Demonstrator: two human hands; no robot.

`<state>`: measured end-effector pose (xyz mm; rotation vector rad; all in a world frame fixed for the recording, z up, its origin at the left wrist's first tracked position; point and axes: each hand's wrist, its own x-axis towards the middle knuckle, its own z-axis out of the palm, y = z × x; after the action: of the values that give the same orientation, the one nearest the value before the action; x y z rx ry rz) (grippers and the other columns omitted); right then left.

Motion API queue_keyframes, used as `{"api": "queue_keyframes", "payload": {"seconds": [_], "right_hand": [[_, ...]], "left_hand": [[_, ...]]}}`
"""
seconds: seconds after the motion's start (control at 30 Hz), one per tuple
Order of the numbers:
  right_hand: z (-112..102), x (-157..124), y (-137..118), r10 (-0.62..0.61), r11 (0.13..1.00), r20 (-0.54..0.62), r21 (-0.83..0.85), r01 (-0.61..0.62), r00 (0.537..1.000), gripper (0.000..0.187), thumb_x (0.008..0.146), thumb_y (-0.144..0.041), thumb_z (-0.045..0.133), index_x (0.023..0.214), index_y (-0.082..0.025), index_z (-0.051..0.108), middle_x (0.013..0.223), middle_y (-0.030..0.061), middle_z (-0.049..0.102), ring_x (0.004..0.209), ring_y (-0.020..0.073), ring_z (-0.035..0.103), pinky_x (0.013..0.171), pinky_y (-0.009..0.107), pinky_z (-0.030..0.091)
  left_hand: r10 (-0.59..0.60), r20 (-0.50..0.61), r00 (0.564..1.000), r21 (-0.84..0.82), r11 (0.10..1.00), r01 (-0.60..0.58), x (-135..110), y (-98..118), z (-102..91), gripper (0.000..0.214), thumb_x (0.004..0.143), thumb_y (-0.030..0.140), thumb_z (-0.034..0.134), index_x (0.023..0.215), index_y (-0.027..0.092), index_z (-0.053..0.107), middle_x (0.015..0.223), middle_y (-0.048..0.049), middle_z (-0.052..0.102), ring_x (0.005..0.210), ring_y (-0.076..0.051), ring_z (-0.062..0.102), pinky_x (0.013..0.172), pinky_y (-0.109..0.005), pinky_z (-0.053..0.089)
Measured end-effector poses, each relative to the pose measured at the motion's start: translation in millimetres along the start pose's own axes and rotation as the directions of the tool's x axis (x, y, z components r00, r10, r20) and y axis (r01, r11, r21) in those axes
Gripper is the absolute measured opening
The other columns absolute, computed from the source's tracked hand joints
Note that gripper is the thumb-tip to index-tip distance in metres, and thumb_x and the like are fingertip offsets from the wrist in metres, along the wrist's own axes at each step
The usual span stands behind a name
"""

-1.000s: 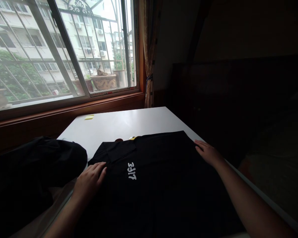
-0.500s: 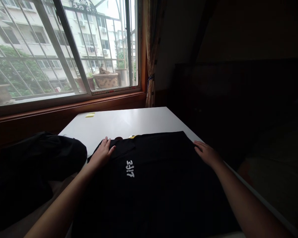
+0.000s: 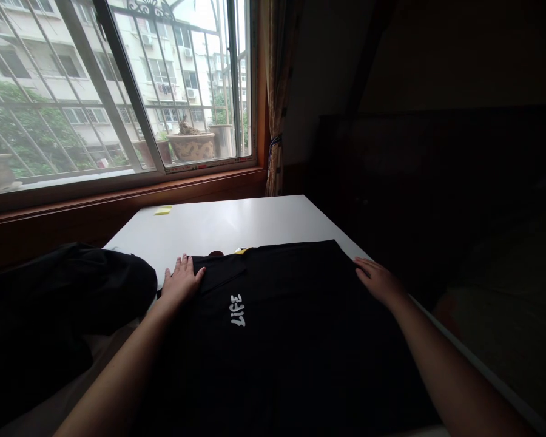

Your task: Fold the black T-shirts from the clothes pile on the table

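Observation:
A black shirt (image 3: 291,321) with a small white logo (image 3: 237,310) lies flat on a white table (image 3: 227,224), collar toward the window. My left hand (image 3: 181,282) rests flat on the shirt's far left corner, fingers stretched out. At the shirt's right edge my right hand (image 3: 378,280) lies flat, palm down, with its fingers extended. Neither hand grips anything.
A heap of dark cloth (image 3: 59,303) sits left of the shirt at the table's edge. A yellow sticky note (image 3: 162,210) lies near the wooden window sill (image 3: 118,200). A curtain (image 3: 275,97) hangs at the window's right. The room to the right is dark.
My left hand slid from the shirt's left side up and away to its far left corner. My right hand stayed in place.

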<state>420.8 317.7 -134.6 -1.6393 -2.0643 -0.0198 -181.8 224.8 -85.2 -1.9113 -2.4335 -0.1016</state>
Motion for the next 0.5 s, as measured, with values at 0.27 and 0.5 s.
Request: {"api": "queue_keyframes", "payload": {"seconds": [0.27, 0.5], "right_hand": [[1, 0, 3, -0.008, 0.999, -0.038, 0.037, 0.009, 0.999, 0.044, 0.092, -0.041, 0.043, 0.122, -0.023, 0.071, 0.135, 0.0074, 0.066, 0.128, 0.0283, 0.058, 0.114, 0.046, 0.043], [2, -1, 4, -0.005, 0.999, -0.037, 0.037, 0.007, 0.999, 0.044, 0.093, -0.041, 0.043, 0.123, -0.023, 0.070, 0.137, 0.0076, 0.064, 0.130, 0.0285, 0.057, 0.115, 0.048, 0.042]], "left_hand": [[0.362, 0.019, 0.932, -0.008, 0.932, -0.362, -4, 49, -5.5, 0.056, 0.106, 0.050, 0.031, 0.157, 0.027, 0.034, 0.166, 0.0017, 0.020, 0.154, -0.022, 0.009, 0.124, -0.046, 0.016], [0.280, 0.056, 0.958, -0.049, 0.959, -0.278, 10, 30, 5.6, 0.063, 0.106, 0.055, 0.023, 0.160, 0.024, 0.023, 0.166, -0.0019, 0.015, 0.154, -0.026, 0.009, 0.123, -0.056, 0.014]]}}
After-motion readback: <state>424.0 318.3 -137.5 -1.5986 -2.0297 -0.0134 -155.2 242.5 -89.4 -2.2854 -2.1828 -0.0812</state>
